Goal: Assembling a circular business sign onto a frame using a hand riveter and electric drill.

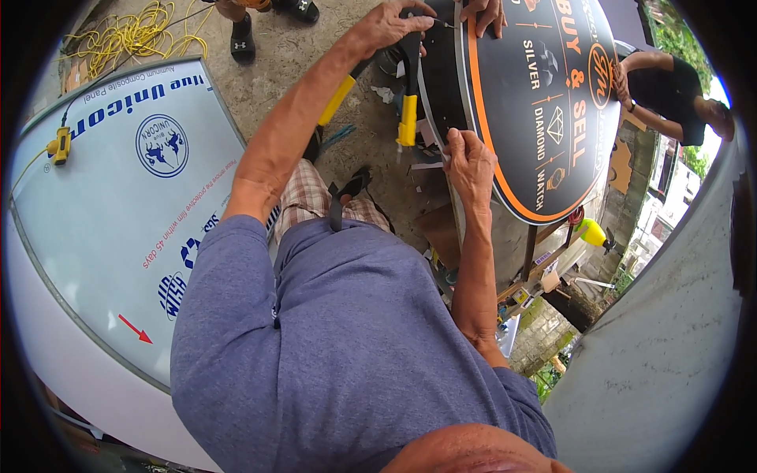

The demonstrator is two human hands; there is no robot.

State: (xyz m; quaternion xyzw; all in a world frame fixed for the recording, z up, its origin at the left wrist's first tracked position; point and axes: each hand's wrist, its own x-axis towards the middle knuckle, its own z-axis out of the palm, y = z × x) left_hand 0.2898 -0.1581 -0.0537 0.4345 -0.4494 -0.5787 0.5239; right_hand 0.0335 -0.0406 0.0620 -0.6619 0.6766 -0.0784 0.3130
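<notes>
My left hand (398, 27) is closed around the head of a hand riveter at the far edge of the view. The hand riveter (408, 94) has two long black arms with yellow grips, spread apart. Its thin tip points at the black side wall of an oval sign (520, 118). This sign has a black face with an orange and white border, printed lettering and small pictures. Lower along the same rim, my right hand (471, 162) grips the sign's edge with curled fingers. Another person's hand (485, 14) lies on the sign's border near the riveter tip.
A person in black (666, 94) holds the sign's right side. At left lies a film-covered panel (102, 205) with a yellow tool (60, 146) on it. Yellow cord (134, 39) is coiled on the concrete floor beyond, near another person's feet (242, 43). A yellow-green spray bottle (591, 233) stands right.
</notes>
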